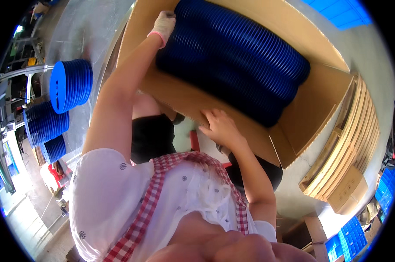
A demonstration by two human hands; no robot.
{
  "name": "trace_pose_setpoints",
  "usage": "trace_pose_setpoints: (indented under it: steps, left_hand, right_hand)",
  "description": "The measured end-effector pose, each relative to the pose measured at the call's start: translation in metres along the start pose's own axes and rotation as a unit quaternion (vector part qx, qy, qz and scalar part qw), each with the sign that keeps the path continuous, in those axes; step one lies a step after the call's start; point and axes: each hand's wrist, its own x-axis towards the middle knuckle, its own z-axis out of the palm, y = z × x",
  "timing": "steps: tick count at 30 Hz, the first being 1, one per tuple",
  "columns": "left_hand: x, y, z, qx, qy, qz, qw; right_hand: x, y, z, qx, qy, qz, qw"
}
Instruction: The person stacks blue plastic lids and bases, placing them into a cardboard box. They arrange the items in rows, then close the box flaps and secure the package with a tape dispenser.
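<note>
Large and open, a cardboard box [311,118] stands in front of me, holding rows of blue ribbed discs [250,39] stacked on edge. My left hand [163,26], in a pale glove with a pink cuff, reaches over the box to the far left end of the discs. Its fingers are curled against the end of the top row; the fingertips are partly hidden. Bare and with fingers apart, my right hand [221,126] rests on the near side wall of the box.
On a grey surface to the left are several stacks of blue discs [73,85]. A wooden pallet [350,139] lies right of the box, with a flattened cardboard piece [348,190] at its near end. Blue crates [348,240] are at the lower right.
</note>
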Motion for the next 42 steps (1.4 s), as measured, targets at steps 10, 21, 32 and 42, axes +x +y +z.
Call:
trace_pose_setpoints:
  steps: [10,21,32,42]
  left_hand:
    - [0.020,0.015,0.035,0.052,0.010,-0.074,0.996]
    - [0.035,0.008,0.054,0.155,0.010,-0.071,0.985]
    - [0.044,0.018,0.054,0.387,-0.031,0.053,0.920]
    - [0.020,0.048,0.044,0.488,-0.115,0.159,0.851]
  right_hand:
    - [-0.002,-0.001,-0.011,-0.008,-0.013,0.015,1.000]
    - [0.000,-0.001,-0.013,0.012,-0.020,0.016,1.000]
    - [0.000,-0.002,-0.014,0.025,-0.017,0.015,0.999]
    - [0.001,-0.001,-0.012,0.035,-0.014,0.016,0.999]
